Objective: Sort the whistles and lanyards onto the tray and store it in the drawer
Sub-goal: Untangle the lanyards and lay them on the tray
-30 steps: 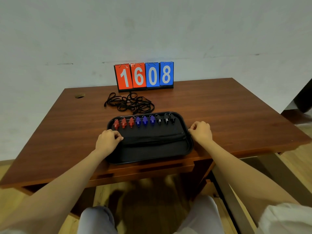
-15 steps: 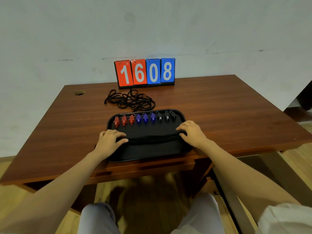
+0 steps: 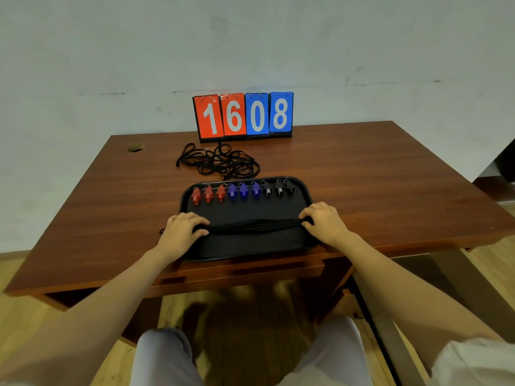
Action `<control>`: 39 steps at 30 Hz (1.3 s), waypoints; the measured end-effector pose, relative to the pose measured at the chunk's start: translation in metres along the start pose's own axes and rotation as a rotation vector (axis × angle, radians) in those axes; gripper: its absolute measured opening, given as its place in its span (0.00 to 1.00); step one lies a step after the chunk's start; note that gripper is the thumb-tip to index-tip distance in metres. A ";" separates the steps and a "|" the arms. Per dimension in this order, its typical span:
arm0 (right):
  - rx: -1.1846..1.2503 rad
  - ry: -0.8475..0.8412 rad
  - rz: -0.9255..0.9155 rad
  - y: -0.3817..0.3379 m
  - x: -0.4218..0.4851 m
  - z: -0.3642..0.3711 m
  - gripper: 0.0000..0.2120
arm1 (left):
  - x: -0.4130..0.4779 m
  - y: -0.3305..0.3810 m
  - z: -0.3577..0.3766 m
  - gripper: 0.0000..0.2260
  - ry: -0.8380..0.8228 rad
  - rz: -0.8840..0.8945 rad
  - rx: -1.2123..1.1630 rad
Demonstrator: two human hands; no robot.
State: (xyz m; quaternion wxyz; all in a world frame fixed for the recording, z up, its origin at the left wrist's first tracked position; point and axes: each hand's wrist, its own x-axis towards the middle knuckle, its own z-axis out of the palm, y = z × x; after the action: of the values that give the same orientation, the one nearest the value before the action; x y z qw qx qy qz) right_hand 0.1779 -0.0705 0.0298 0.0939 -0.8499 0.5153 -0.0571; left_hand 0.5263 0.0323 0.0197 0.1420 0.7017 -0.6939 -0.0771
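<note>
A straightened lanyard bundle (image 3: pixel 250 225) is held stretched across the black tray (image 3: pixel 250 245) at the tabletop's (image 3: pixel 362 176) front edge, its ends pinched by the left hand (image 3: pixel 184 229) and the right hand (image 3: pixel 324 222). Whistles (image 3: pixel 243 190) are lined along the tray's far rim. Judged next: the tangled lanyards (image 3: pixel 220 162) behind the tray are to be gathered.

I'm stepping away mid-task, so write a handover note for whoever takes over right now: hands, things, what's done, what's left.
Hands: left hand and right hand each grip an end of the lanyard bundle, stretched across the tray.
Done: nine whistles in a row along the tray's far edge, red, blue, black.
Left: tangled lanyards lie on the table behind the tray; then the tray goes into the drawer.
</note>
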 end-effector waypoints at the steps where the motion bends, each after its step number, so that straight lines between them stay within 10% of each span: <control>1: -0.004 0.004 0.006 -0.001 0.000 0.000 0.13 | 0.000 0.000 0.000 0.13 -0.007 -0.001 0.004; 25: 0.101 0.108 -0.197 -0.095 0.170 -0.048 0.16 | 0.145 0.024 -0.047 0.14 0.139 -0.028 -0.039; 39: 0.023 -0.307 -0.394 -0.121 0.253 0.006 0.11 | 0.209 -0.033 -0.004 0.18 -0.178 -0.049 0.045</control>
State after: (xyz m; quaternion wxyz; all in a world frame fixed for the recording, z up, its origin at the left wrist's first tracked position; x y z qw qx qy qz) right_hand 0.4011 -0.2396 0.0509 0.1680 -0.9316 0.3185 0.0495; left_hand 0.5643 -0.1755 0.0323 0.0619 0.7119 -0.6879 -0.1269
